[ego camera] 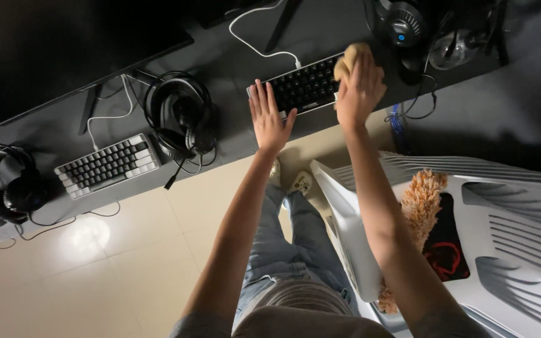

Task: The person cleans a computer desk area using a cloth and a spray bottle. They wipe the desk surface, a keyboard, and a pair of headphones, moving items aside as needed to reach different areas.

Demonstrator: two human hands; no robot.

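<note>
Tan cloth (349, 57) sits bunched under the person's right hand (359, 92), fingers curled over it, on a black keyboard's (305, 86) right end. Left hand (269, 119), fingers spread flat, rests against the keyboard's left edge on a dark desk (233, 69).

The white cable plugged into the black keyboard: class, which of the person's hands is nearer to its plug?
Right. The right hand, pressing a tan cloth on the black keyboard, lies just beside the plug of the white cable; the left hand rests lower, at the keyboard's near-left edge.
</note>
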